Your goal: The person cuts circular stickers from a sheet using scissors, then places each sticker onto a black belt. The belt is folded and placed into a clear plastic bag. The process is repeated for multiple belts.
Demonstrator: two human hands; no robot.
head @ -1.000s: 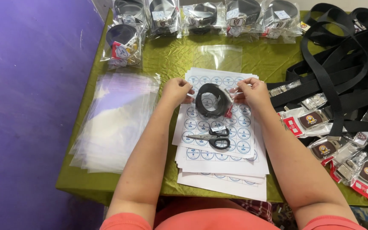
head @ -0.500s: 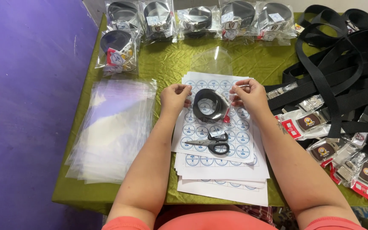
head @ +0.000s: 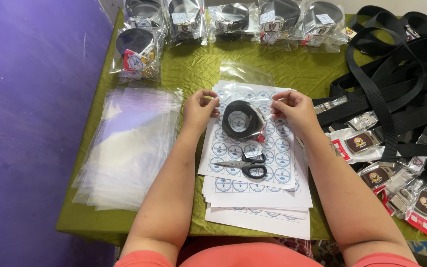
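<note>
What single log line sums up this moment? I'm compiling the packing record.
left hand: pinching clear plastic bag edge | right hand: pinching opposite edge | coiled black belt: inside bag, on white sticker sheets | black-handled scissors: idle on sheets

round blue-white label sheets (head: 253, 163), bagged belts (head: 233, 20).

Bare cloth (head: 198, 74) ahead; straps (head: 396, 84) crowd right.

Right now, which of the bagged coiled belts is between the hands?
The coiled belt lying on the sticker sheets, just above the scissors. The other bagged belts sit along the table's far edge.
</note>
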